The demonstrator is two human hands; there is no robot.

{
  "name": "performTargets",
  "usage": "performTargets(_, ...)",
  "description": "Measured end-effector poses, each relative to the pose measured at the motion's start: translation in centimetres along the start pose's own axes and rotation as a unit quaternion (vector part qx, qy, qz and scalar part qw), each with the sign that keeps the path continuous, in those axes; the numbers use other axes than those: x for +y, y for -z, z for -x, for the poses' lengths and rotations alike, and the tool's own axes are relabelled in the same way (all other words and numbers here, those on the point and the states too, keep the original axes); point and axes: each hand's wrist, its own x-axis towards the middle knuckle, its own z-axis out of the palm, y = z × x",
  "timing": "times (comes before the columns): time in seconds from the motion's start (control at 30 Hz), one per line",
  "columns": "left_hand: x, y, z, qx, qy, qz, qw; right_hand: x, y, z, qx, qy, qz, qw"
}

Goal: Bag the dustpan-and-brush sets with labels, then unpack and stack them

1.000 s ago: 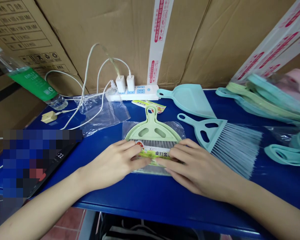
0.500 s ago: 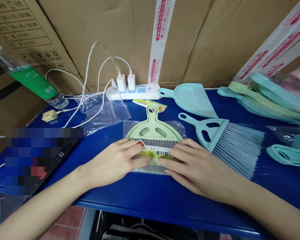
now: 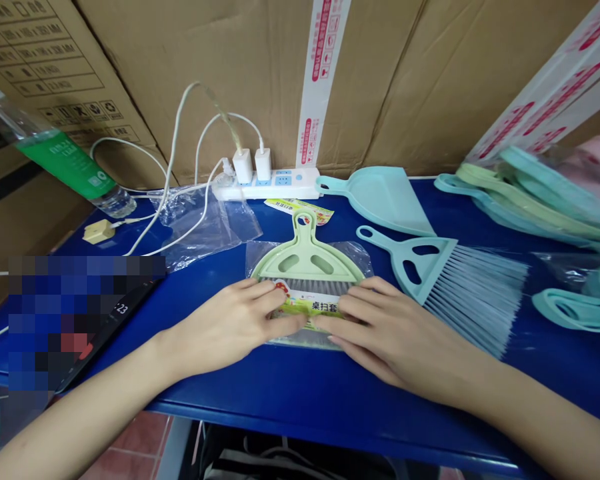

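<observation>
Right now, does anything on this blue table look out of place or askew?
Yes: the clear plastic water bottle with a green label sits steeply tilted rather than upright at the far left of the blue table, its cap end raised past the table's edge, beside tangled white charger cords.

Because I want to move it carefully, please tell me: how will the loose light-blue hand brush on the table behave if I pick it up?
The light-blue hand brush will probably feel light for its size, as its moulded plastic head looks thin and has cut-out holes. Its handle likely stays stiff, while the long thin bristles probably bend easily. Its flat shape should keep it from rolling.
</observation>
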Motion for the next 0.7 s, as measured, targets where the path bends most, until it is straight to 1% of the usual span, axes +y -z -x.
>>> performTargets(0.3,-0.12,-0.14,0.09,-0.002,-0.001,0.002,1.000,-0.15,0.07,0.07,-0.004,0.003,0.014,1.000)
performTargets(0.53,-0.11,-0.17,0.06,0.012,-0.006,0.020,1.000,-0.14,-0.06,0.12,0.000,0.005,0.010,1.000)
performTargets(0.7,-0.14,-0.14,0.07,0.012,-0.006,0.006,1.000,-0.23,-0.07,0.07,0.000,0.005,0.009,1.000)
